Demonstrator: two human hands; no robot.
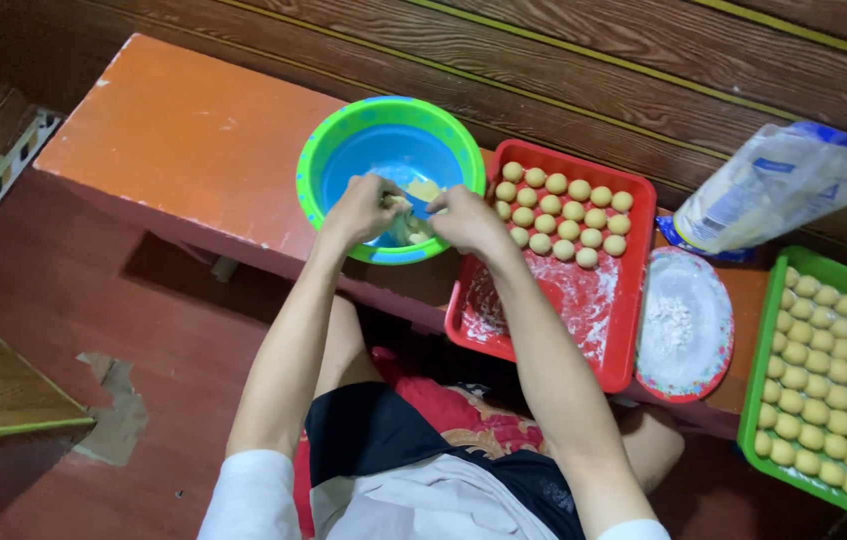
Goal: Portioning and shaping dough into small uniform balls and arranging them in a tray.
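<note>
**Both hands in the dough bowl, trays of rolled balls alongside**

A long orange bench (173, 140) runs from the upper left of the frame down toward the right edge, set against a dark wooden wall. At the far right, a green tray (758, 390) sits partly cut off by the frame edge and is packed with rows of pale yellow dough balls (828, 390). Just right of centre lies a red tray (633, 300); its upper half carries a smaller batch of balls (563, 215) in neat rows, while its lower half is bare and dusted white. Above the green tray, in the upper right, a soft plastic bag (773, 190) of white powder leans on its side. Between the two trays rests a round plate (718, 345) with a red rim, holding a small heap of flour (671, 325).

At upper centre stands a round bowl (343, 140), green outside and blue inside. Both hands meet over its near rim. The left hand (363, 210) is curled, fingers closed around a lump of yellow dough (413, 225). The right hand (465, 218) is bent inward, its fingertips pinching at the same lump. More dough (426, 188) lies in the bowl just behind the hands.
</note>
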